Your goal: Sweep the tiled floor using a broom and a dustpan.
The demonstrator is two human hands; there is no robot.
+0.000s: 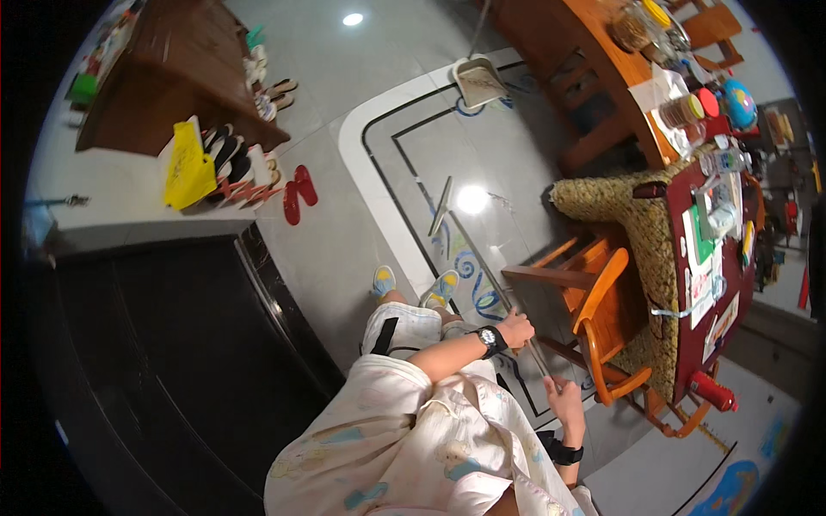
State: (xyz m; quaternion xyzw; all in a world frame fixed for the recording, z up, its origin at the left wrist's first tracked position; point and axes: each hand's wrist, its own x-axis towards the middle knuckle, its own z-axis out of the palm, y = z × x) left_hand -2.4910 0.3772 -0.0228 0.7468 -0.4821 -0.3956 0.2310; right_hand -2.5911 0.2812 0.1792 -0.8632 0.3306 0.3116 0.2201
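My left hand (516, 329), with a watch on its wrist, grips the metal pole (481, 264) of a long-handled floor sweeper. Closer to my body, my right hand (565, 398) is closed around the upper end of the same pole. A black band circles that wrist. The sweeper's thin, flat head (441, 206) rests on the grey tiled floor (322, 174); whether it is a broom or a squeegee, I cannot tell. Dark wispy debris (502, 201) lies right of the head, near a bright light reflection. Farther ahead stands a long-handled dustpan (480, 82) with some debris in it.
A wooden chair (597, 309) stands close to my right hand, beside a cluttered table (674, 213) with a patterned cloth. Jars stand on a wooden counter (603, 39). Red slippers (300, 193), a shoe rack (248, 190), a brown cabinet (187, 77) and a black door (174, 361) are leftward.
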